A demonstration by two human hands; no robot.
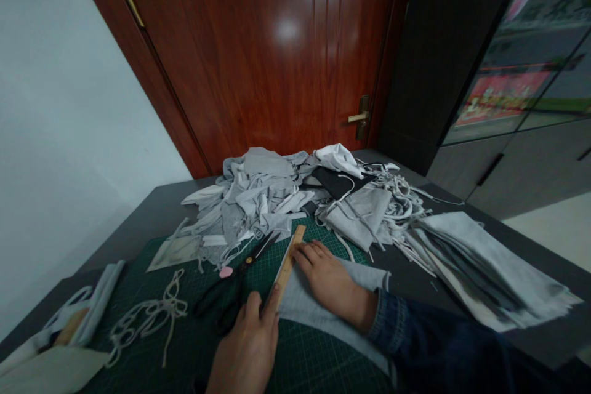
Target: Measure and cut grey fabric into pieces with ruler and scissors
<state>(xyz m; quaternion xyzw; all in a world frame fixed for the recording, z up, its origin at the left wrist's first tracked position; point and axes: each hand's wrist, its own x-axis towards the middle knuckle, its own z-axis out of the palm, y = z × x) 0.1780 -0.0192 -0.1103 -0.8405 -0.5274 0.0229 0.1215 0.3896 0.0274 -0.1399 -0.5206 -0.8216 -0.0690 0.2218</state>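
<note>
Left hand, nearest, has its fingers against a wooden ruler; whether they grip it cannot be told. Right hand lies flat and open on a grey fabric piece, on a green cutting mat. The fabric appears light and limp, best taken by its edge. Scissors lie left; heaped grey fabric scraps lie far.

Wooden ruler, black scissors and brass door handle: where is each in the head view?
Wooden ruler (287, 266): head view, middle of its length.
Black scissors (261, 250): head view, closed blades.
Brass door handle (358, 117): head view, the lever.
</note>
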